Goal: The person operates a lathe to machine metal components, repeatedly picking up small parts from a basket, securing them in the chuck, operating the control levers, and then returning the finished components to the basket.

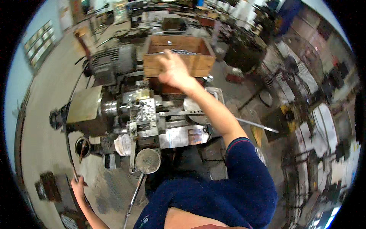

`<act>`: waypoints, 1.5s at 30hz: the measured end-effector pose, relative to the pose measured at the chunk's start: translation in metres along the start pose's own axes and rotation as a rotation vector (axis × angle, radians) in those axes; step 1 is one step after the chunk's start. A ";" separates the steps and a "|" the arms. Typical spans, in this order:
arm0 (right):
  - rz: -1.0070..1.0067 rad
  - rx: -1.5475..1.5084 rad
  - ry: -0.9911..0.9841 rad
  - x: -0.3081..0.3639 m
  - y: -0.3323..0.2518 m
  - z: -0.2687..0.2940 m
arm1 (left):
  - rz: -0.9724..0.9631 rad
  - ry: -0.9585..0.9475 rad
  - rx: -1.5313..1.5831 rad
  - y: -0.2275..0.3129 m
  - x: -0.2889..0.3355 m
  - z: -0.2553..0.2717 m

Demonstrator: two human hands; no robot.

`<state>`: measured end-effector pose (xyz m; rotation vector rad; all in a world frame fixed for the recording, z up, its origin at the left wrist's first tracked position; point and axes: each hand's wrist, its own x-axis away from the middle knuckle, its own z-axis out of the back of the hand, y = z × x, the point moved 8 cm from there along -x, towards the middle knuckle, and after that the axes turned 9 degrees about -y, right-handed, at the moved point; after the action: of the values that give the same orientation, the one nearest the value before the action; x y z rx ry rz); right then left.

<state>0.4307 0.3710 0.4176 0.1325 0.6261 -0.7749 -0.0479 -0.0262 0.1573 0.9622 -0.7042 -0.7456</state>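
My right hand [174,71] reaches forward over the near side of a wooden box [179,65], fingers apart and somewhat blurred, holding nothing that I can see. Many small metal pieces [183,52] lie in the box. One small shiny piece [169,43] shows against its far wall, apart from my fingers; whether it is in the air I cannot tell. Down at the left, my left hand [78,187] is closed round the lower end of a long thin lever [70,155]. This dark bar runs up past the left end of a lathe-like machine [143,110].
A grey motor [114,63] stands left of the box. Printed paper [183,136] covers part of the machine's front. A round metal disc [148,160] on a rod is close to my body. At the right are a metal rod [259,125] and a large fan [291,65].
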 end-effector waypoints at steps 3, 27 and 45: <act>0.024 -0.180 -0.114 0.073 0.008 -0.003 | -0.054 0.003 -0.062 0.018 -0.004 -0.012; -1.279 0.082 -0.843 0.653 0.181 0.017 | 0.067 0.046 -0.155 0.005 -0.021 -0.001; -0.581 -0.522 -0.288 0.399 0.109 0.041 | -0.316 -0.204 -0.336 0.198 0.022 -0.122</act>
<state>0.7427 0.1909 0.2096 -0.6562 0.5763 -1.1333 0.1088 0.0851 0.2901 0.7000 -0.5833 -1.2125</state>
